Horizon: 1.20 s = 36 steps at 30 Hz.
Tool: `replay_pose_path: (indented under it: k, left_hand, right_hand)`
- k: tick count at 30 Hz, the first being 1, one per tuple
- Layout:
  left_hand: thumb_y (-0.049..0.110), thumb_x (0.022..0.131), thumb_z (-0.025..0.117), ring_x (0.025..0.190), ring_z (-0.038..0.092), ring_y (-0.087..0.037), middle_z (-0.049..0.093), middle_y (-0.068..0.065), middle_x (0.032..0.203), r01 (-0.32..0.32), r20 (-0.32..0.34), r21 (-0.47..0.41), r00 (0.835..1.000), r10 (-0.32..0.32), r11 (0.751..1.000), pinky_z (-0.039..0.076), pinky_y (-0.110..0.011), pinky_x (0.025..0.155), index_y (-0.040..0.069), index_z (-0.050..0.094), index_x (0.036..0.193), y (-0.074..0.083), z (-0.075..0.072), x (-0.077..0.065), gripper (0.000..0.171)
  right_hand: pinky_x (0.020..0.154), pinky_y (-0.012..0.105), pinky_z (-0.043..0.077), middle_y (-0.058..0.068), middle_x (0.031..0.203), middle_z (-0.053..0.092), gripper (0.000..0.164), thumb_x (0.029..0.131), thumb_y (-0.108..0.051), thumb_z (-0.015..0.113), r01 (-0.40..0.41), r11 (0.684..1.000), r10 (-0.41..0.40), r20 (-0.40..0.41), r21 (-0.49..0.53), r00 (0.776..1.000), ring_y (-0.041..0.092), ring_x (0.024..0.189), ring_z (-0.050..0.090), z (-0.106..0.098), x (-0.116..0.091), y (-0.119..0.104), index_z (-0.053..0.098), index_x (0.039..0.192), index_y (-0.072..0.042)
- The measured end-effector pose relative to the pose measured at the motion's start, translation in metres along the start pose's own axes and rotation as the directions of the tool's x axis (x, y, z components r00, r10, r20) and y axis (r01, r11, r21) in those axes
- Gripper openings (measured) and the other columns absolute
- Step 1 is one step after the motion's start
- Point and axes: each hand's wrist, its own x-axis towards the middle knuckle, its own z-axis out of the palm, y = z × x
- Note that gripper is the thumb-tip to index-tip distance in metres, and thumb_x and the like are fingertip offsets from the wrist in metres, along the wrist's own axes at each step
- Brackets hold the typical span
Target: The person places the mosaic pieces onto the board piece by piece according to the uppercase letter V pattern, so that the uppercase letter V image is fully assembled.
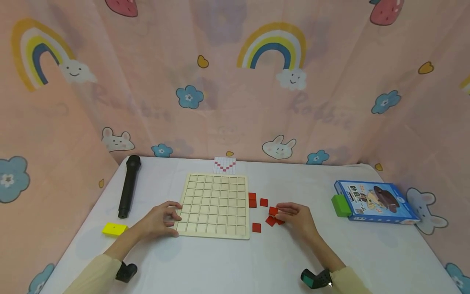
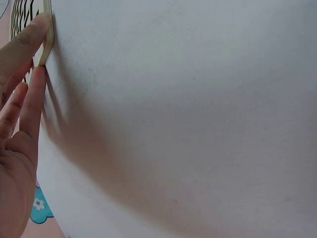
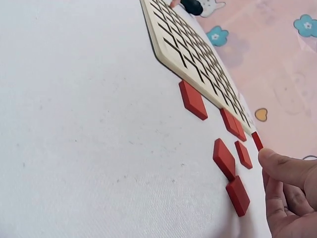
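Observation:
A pale square grid board point(image 1: 216, 237) lies on the white table. My left hand point(image 1: 164, 219) rests at its left edge, fingertips on the rim and thumb by the near-left corner. In the left wrist view, the left fingers point(image 2: 30, 106) are mostly extended beside the board's edge. To the board's right, my right hand point(image 1: 298, 219) pinches a red square tile point(image 3: 257, 141) between thumb and fingers, raised above the others. Several more red tiles point(image 1: 256, 228) lie between the board and this hand; one of them is partly hidden beneath the right fingers in the head view.
Behind the board stands a small pattern card point(image 1: 225, 165) with a red V of squares. At left are a black microphone-like cylinder point(image 1: 128, 188) and a yellow block point(image 1: 114, 229). A blue picture box point(image 1: 378, 202) and a green block point(image 1: 341, 206) sit at right. Printed cloth surrounds the table.

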Motion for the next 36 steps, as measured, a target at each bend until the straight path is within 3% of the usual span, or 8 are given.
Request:
replay_pose_path:
  k: [17, 22, 36]
  left_hand:
    - [0.007, 0.062, 0.088, 0.114, 0.053, -0.034, 0.049, -0.012, 0.129, -0.041, 0.011, 0.0, 0.999, 0.041, 0.999, 0.056, -0.024, 0.08, 0.008, 0.066, 0.081, -0.004, -0.003, -0.001, 0.029]
    - [0.007, 0.062, 0.088, 0.114, 0.052, -0.033, 0.049, -0.011, 0.13, -0.033, 0.008, 0.0, 0.999, 0.033, 0.999, 0.056, -0.023, 0.08, 0.009, 0.066, 0.079, -0.004, -0.003, 0.0, 0.028]
    - [0.005, 0.061, 0.088, 0.117, 0.049, -0.034, 0.049, -0.009, 0.129, 0.0, -0.008, 0.029, 1.0, 0.0, 1.0, 0.056, -0.022, 0.079, 0.01, 0.066, 0.081, -0.002, 0.0, 0.0, 0.03]
  right_hand:
    - [0.078, 0.025, 0.057, 0.012, 0.102, 0.071, 0.029, 0.079, -0.001, 0.076, 0.123, 0.989, -0.125, 0.025, 0.083, 0.992, 0.023, 0.09, 0.069, 0.048, -0.011, -0.011, 0.07, 0.107, -0.001]
    - [0.079, 0.024, 0.057, 0.01, 0.099, 0.071, 0.029, 0.077, 0.0, 0.077, 0.191, 0.975, -0.198, 0.056, 0.111, 0.979, 0.022, 0.086, 0.069, 0.06, -0.009, -0.012, 0.071, 0.105, -0.001]
    - [0.078, 0.022, 0.057, 0.013, 0.099, 0.071, 0.032, 0.075, -0.003, 0.079, 0.237, 0.963, -0.255, 0.153, 0.127, 0.955, 0.023, 0.087, 0.069, 0.084, -0.009, -0.023, 0.07, 0.105, 0.001]
